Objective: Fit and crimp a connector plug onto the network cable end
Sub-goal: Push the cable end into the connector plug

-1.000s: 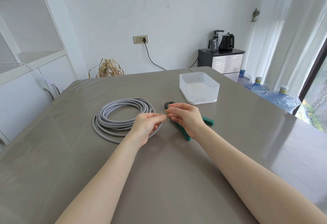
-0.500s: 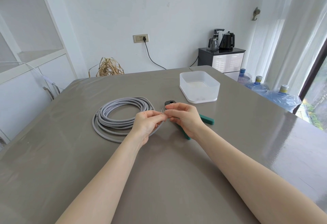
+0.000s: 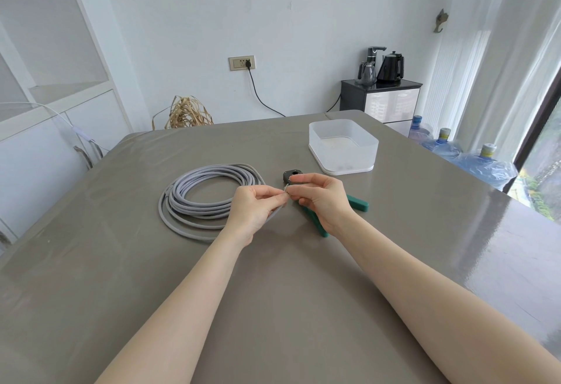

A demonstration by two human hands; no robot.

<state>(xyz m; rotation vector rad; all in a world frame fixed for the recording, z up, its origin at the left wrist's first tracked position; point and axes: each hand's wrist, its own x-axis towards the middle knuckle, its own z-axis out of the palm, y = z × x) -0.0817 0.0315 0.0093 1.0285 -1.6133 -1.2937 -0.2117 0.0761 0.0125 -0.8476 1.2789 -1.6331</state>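
A grey network cable [image 3: 194, 198] lies coiled on the table, left of centre. My left hand [image 3: 255, 213] pinches the cable's free end, and thin bare wires stick out past its fingertips. My right hand [image 3: 321, 198] meets it from the right, its fingertips pinched on those wire ends [image 3: 287, 190]. Whether a plug is between the fingers I cannot tell. A crimping tool with a dark head [image 3: 293, 175] and green handles [image 3: 358, 204] lies under and behind my right hand, partly hidden by it.
A translucent white plastic box [image 3: 343, 146] stands on the grey table [image 3: 273, 292] at the back right. Beyond the table's right edge are water bottles [image 3: 485, 165] and a dark cabinet [image 3: 379, 98] with kettles. White shelving stands at the left.
Both hands stay together at the cable end with only small finger movements on the wires. The coil and the crimping tool have not moved.
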